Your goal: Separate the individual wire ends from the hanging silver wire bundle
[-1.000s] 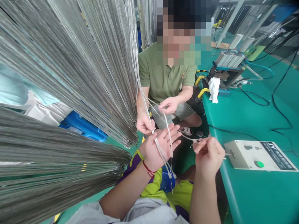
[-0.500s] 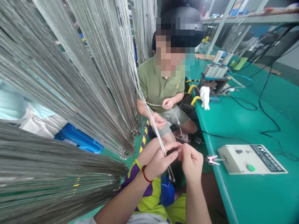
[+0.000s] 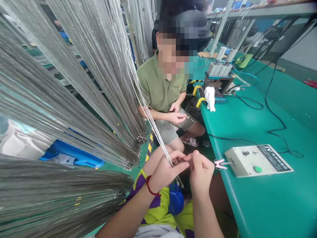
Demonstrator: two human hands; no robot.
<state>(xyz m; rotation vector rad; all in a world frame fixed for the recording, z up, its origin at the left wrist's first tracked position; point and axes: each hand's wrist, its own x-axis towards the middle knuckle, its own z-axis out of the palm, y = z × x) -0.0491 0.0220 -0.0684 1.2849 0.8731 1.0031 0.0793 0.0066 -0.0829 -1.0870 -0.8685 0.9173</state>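
My left hand (image 3: 170, 172), with a red cord at its wrist, is closed around a few thin silvery-white cables (image 3: 158, 135). They run down through it from the hanging bundle, and their small pale ends (image 3: 180, 181) poke out below. My right hand (image 3: 201, 172) is pinched shut beside it, fingertips meeting those of my left hand. Whatever lies between the right fingers is too small or hidden to make out. Both hands are above my lap.
Dense hanging bundles of silvery cables (image 3: 94, 66) fill the left. Opposite sits a co-worker (image 3: 160, 86) handling a cable. On the green table (image 3: 267, 205) at right are a beige control box (image 3: 259, 160), a press-like machine (image 3: 218, 79) with a white glove (image 3: 210, 99), and black wires.
The view has shifted slightly. My hands stay together, and the cable ends show less below my left hand. The co-worker's hands have moved closer together, with the cable's end now at the fingers.
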